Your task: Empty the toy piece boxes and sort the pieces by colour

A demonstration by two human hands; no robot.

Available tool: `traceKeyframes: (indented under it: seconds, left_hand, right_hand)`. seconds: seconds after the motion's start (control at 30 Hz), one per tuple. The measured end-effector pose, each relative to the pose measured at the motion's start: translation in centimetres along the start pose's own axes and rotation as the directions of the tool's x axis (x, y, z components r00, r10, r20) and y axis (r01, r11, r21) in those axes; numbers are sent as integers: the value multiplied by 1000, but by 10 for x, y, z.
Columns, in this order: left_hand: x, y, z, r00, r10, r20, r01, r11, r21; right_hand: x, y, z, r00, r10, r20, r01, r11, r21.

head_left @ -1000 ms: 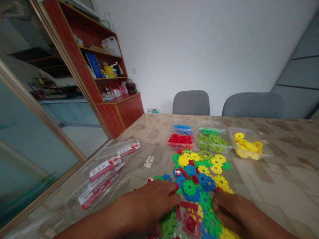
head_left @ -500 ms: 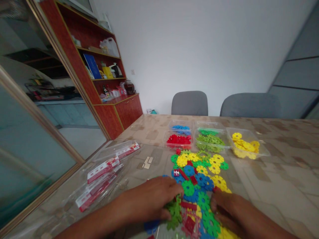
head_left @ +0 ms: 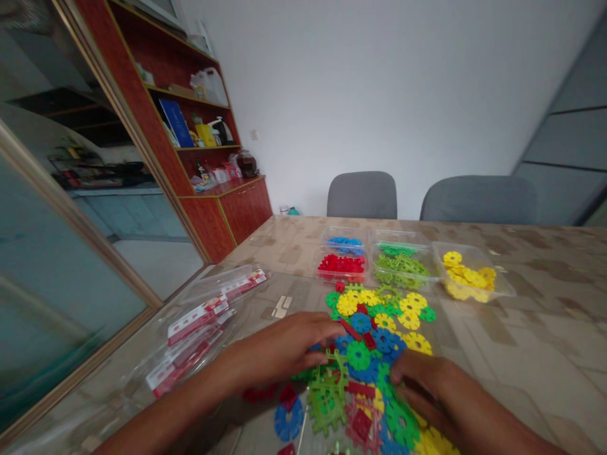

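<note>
My left hand (head_left: 301,341) is over the left side of a loose pile of plastic building pieces, fingers bent and thumb apart, close to a small red piece between them. Just below it lie light green notched pieces (head_left: 327,398). On the pile's right side rests my right hand (head_left: 424,379), fingers curled together; whatever they hold is hidden. Between the hands are a green notched disc (head_left: 358,356), a blue disc (head_left: 361,323) and a red bar (head_left: 360,388). A separate blue disc (head_left: 288,420) lies below my left forearm.
Behind the pile stand clear boxes holding red pieces (head_left: 341,265), light green pieces (head_left: 401,268) and yellow discs (head_left: 469,277). Clear plastic packaging with red labels (head_left: 196,319) lies at the left. Two grey chairs (head_left: 361,194) face the table's far side.
My left hand has risen slightly away from the light green pieces, uncovering them and the blue disc, and now covers a small red piece. My right hand has shifted slightly left.
</note>
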State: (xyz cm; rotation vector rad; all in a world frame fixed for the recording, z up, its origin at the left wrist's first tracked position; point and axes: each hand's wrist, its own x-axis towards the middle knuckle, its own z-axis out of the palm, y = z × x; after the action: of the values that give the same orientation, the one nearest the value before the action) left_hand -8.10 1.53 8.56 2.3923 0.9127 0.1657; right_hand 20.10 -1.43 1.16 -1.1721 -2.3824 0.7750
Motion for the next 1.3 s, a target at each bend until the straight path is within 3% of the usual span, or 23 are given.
traceKeyframes:
  seconds: [0.13,0.23,0.3,0.47,0.83,1.07,1.3]
  left_hand:
    - [-7,-14,-13,984,-174,23,167,967,191]
    - [-11,-26,-14,946,-315,75,282,915,288]
    - [-10,-33,-10,933,-347,101,299,899,321]
    - [-5,-42,-1,950,-288,124,228,907,355]
    - [1,-29,6,941,-324,99,274,899,342]
    - [3,-41,3,959,-260,111,218,930,296]
    - [5,-51,3,967,-225,120,189,948,254]
  right_hand:
    - [16,-26,0,994,-104,31,106,991,-83]
    - [32,-49,7,985,-100,141,123,979,-161]
    - [42,-59,16,973,-109,205,148,971,-186]
    - [54,-66,30,964,-109,244,157,970,-187]
    - [50,-56,17,974,-94,205,125,982,-143]
    - [53,-72,18,929,-269,256,296,952,-76]
    - [61,-68,25,904,-294,310,341,934,-107]
